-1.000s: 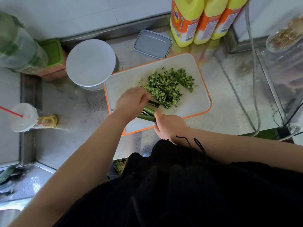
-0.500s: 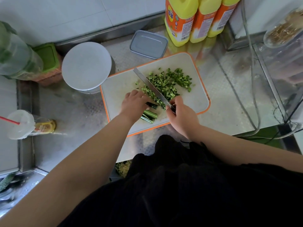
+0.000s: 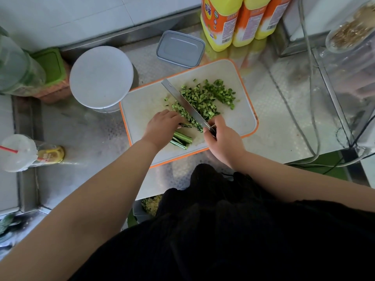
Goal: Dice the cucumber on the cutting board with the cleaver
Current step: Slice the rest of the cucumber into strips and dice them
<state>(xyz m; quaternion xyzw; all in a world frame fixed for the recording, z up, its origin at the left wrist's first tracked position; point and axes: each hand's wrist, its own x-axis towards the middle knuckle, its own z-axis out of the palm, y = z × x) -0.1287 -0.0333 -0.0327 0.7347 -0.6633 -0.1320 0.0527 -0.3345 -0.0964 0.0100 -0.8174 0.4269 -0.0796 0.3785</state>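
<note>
A white cutting board [image 3: 239, 120] with an orange rim lies on the steel counter. A heap of diced cucumber [image 3: 207, 96] covers its far middle. Several uncut cucumber strips [image 3: 181, 139] lie near the front edge, held down under my left hand [image 3: 162, 128], whose fingers curl over them. My right hand [image 3: 223, 140] grips the handle of the cleaver [image 3: 182, 100]. Its blade runs diagonally from my hand towards the far left, edge-on, between the dice heap and a smaller row of dice beside my left fingers.
A round white lid [image 3: 101, 77] sits left of the board and a grey rectangular lid [image 3: 180, 49] behind it. Three yellow bottles [image 3: 235, 19] stand at the back. A cup with a red straw [image 3: 18, 153] is far left. Cables [image 3: 312, 110] trail on the right.
The cleaver came up from the near edge to stand over the board, and my right hand moved forward with it. My left hand stayed on the strips.
</note>
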